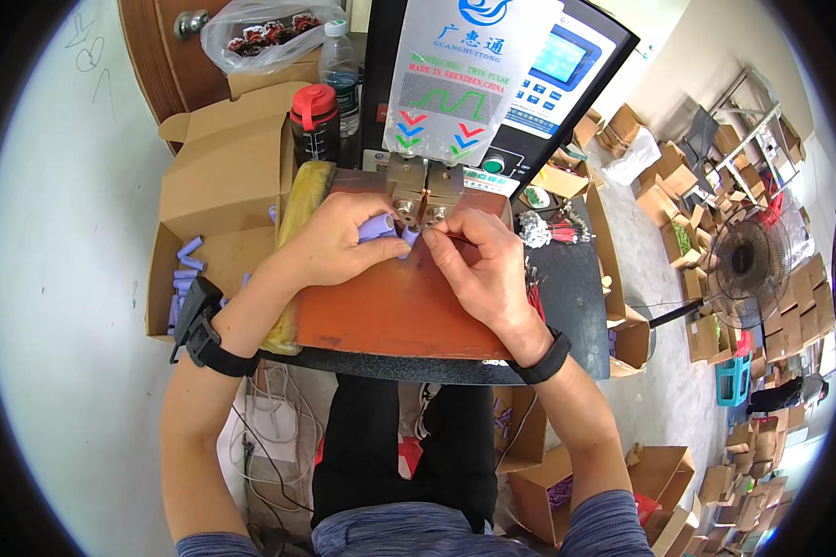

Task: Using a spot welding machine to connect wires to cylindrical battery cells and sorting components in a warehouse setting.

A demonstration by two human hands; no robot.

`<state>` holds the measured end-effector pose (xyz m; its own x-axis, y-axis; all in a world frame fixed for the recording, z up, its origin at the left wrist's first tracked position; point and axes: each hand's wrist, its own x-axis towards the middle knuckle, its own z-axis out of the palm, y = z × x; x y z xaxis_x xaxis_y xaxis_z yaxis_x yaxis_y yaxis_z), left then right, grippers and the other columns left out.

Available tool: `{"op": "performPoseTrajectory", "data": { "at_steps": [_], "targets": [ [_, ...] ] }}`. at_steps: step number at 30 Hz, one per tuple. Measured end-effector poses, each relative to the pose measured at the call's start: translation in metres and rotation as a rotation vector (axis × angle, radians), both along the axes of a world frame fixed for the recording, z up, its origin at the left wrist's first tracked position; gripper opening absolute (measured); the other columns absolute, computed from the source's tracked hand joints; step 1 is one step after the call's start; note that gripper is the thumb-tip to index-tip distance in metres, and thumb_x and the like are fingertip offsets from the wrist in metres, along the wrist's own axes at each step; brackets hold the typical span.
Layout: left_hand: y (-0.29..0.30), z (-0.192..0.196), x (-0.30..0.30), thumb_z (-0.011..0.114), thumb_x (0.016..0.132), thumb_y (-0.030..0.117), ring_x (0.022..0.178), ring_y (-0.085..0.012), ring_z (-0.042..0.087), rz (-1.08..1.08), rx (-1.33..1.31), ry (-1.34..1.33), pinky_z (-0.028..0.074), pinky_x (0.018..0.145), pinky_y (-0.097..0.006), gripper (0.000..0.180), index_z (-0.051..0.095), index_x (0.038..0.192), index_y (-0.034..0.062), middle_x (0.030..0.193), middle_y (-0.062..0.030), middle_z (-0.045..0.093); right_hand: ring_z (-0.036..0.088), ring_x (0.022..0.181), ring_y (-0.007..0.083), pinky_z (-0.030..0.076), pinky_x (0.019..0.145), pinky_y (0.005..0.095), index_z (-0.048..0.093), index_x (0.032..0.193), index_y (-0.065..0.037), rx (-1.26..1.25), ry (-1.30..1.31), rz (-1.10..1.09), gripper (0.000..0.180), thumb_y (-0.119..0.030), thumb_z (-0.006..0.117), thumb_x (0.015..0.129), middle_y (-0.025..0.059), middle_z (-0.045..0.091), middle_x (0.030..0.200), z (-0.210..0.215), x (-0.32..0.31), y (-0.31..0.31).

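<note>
My left hand (333,243) is closed round a purple cylindrical battery cell (376,226). At its fingertips is a second purple cell (410,238), under the metal electrode heads (425,190) of a spot welder (455,88). My right hand (485,269) pinches close to the second cell, with a thin dark wire (462,240) running from its fingertips under the palm. The fingers hide the wire's end, and I cannot tell if it touches the cell. Both hands are over an orange-brown work mat (381,316).
An open cardboard box (218,246) with loose purple cells stands at the left, beside a yellow wrapped roll (305,209). Behind are a red-capped bottle (316,121) and a clear bottle (339,74). Red and white wire leads (557,228) lie at the right. A fan (748,260) stands beyond.
</note>
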<state>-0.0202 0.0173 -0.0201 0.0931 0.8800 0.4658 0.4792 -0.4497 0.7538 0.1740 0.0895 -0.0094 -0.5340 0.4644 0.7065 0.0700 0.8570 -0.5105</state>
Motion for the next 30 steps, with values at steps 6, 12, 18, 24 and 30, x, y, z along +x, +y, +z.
{"op": "performPoseTrajectory", "data": {
  "at_steps": [6,12,18,24,30],
  "targets": [
    [-0.001,0.0,0.001,0.072,0.078,0.015,0.067,-0.0199,0.056,0.012,-0.013,0.004,0.045,0.064,-0.032,0.024,0.062,0.094,0.0006,0.075,-0.0115,0.06,0.061,0.066,0.0263,0.043,0.063,0.0343,0.062,0.081,-0.004,0.02,-0.014,-0.017,0.009,-0.009,0.069,0.078,0.0084,0.064,0.073,-0.001,0.0,0.001],
    [-0.001,-0.001,0.002,0.071,0.08,0.019,0.066,-0.023,0.057,0.045,0.018,0.047,0.046,0.064,-0.033,0.023,0.063,0.091,0.0003,0.075,-0.0131,0.062,0.059,0.068,0.0264,0.042,0.067,0.0357,0.062,0.08,-0.006,0.067,-0.048,-0.066,0.011,-0.008,0.07,0.073,0.0074,0.063,0.072,-0.003,0.002,0.002],
    [-0.004,0.009,0.011,0.067,0.08,0.016,0.073,-0.0236,0.062,0.077,-0.101,-0.054,0.048,0.066,-0.033,0.026,0.06,0.1,0.0012,0.08,-0.0126,0.064,0.056,0.076,0.0272,0.041,0.07,0.0353,0.06,0.079,-0.009,0.374,0.033,-0.28,0.018,-0.005,0.071,0.065,0.0059,0.061,0.083,0.015,0.001,-0.005],
    [0.001,0.006,0.016,0.063,0.081,0.011,0.074,-0.0154,0.061,0.093,0.1,-0.235,0.047,0.066,-0.03,0.026,0.058,0.104,0.0011,0.086,-0.0087,0.064,0.06,0.073,0.0314,0.05,0.064,0.0388,0.06,0.085,-0.001,0.244,-0.051,0.011,0.015,0.0,0.067,0.071,0.0131,0.061,0.086,-0.006,-0.003,-0.003],
    [-0.003,0.005,-0.002,0.065,0.082,0.013,0.068,-0.0097,0.053,0.038,-0.161,-0.142,0.045,0.064,-0.026,0.017,0.061,0.093,0.0006,0.077,-0.0048,0.061,0.062,0.073,0.0324,0.05,0.064,0.0372,0.062,0.086,-0.005,0.218,-0.185,0.055,0.011,-0.004,0.067,0.076,0.013,0.063,0.083,-0.006,-0.001,0.0]
  ]
}}
